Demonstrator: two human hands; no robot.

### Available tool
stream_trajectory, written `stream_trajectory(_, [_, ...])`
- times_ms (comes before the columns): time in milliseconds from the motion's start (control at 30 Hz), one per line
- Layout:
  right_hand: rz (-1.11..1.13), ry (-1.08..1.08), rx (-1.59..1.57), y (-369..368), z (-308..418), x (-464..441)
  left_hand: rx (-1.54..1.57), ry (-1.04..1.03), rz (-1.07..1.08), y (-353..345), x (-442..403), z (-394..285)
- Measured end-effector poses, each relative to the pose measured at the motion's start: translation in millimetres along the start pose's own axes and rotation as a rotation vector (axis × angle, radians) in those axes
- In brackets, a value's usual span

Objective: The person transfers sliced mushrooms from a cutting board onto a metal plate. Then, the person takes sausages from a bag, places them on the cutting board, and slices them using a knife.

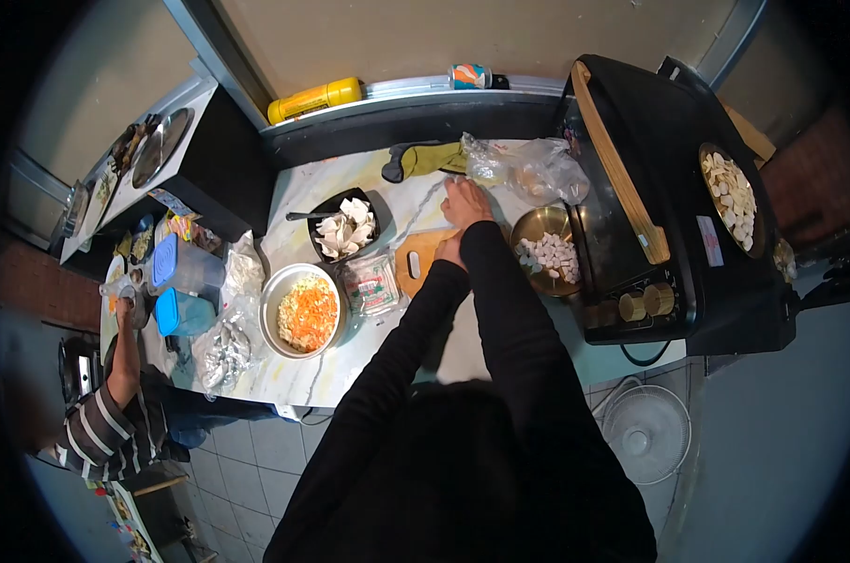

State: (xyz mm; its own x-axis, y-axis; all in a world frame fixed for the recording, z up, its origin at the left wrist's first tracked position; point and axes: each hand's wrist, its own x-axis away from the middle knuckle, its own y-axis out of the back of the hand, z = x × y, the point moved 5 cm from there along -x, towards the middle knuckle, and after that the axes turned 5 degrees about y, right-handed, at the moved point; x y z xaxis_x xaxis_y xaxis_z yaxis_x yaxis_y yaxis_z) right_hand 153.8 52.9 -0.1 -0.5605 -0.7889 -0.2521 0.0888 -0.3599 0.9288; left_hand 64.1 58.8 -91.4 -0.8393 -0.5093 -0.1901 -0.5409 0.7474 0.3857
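My right hand (467, 201) reaches over the marble-patterned table just beyond a wooden cutting board (414, 261). Its fingers look loosely bent and apart, with nothing visible in them. Close behind, my left hand (450, 250) is over the board's right part, beside my right sleeve cuff; its fingers are mostly hidden. Right of my hands, a round metal pan (536, 225) holds pale cubes (549, 255). A flat printed plastic packet (372, 283) lies left of the board. Beyond my right hand are a green and dark cloth (430, 160) and a clear plastic bag (528, 169).
A pot (269, 317) of shredded orange and pale food and a black bowl (373, 208) of white pieces stand left. A black oven (622, 188) carries a plate of pale chunks (730, 199). Blue-lidded containers (186, 314) and another person (101, 422) are far left; a fan (645, 432) stands below.
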Motion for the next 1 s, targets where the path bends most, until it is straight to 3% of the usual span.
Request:
stream_trajectory(67, [-0.035,-0.022,-0.047,6.8,-2.8,2.2,-0.219,0.125,-0.052,8.3,5.8,-32.1])
stream_trajectory(167, [-0.154,-0.013,-0.106,12.3,0.5,5.2,-0.109,0.262,-0.059,10.1,4.7,-28.1])
stream_trajectory(300, [-0.12,0.017,-0.129,11.0,5.7,20.7,-0.16,0.208,-0.076,19.4,-4.2,-19.5])
stream_trajectory(367, [-0.139,-0.132,-0.126,18.5,3.6,36.1,-0.02,0.283,0.129,21.4,-6.6,-13.9])
stream_trajectory(433, [-0.186,-0.138,-0.114,19.2,-1.2,41.1,0.196,0.456,0.351,12.9,-22.4,4.8])
stream_trajectory(500, [-0.23,-0.11,-0.238,21.8,1.7,48.8,-0.19,0.182,0.142,31.0,-38.5,-8.9])
stream_trajectory(633, [-0.38,-0.16,-0.395,21.0,2.4,66.3,-0.136,0.117,0.151,51.9,-54.6,-19.3])
stream_trajectory(667, [-0.452,-0.145,-0.456,21.8,5.1,70.6,-0.063,0.072,0.07,55.9,-50.3,-26.4])
stream_trajectory(767, [-0.313,-0.235,-0.596,28.5,10.0,84.3,0.149,-0.016,-0.05,61.3,-22.1,-36.4])
stream_trajectory(900, [-0.241,-0.238,-0.657,38.4,17.9,109.0,0.518,0.165,-0.043,56.7,28.8,-37.8])
stream_trajectory(1000, [-0.199,-0.204,-0.763,25.5,23.9,126.2,0.471,0.235,0.018,55.7,55.0,-32.3])
